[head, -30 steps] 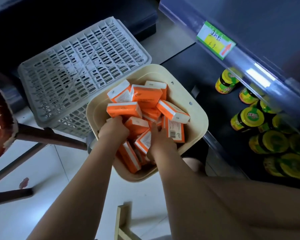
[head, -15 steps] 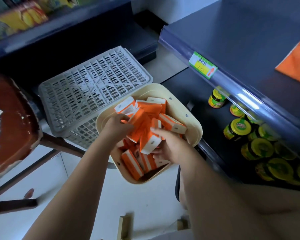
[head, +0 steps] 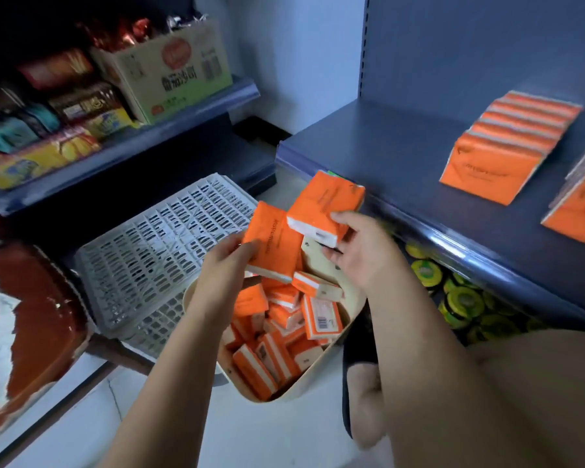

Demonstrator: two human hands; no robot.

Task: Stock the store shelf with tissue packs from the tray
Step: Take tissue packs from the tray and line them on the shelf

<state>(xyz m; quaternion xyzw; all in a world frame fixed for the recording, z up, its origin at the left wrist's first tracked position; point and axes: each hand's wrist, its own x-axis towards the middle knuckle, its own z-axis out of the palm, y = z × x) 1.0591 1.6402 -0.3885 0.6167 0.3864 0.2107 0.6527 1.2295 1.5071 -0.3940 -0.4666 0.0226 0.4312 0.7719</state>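
Tissue pack gripped in the left hand, fingers curled round its edge. A second pack is pinched in the right hand, just above it. Both hang over the cream tray, heaped with loose packs. On the right, the blue shelf holds a row of packs.

Head-worn wide view, angled down, close over tray, facing shelf
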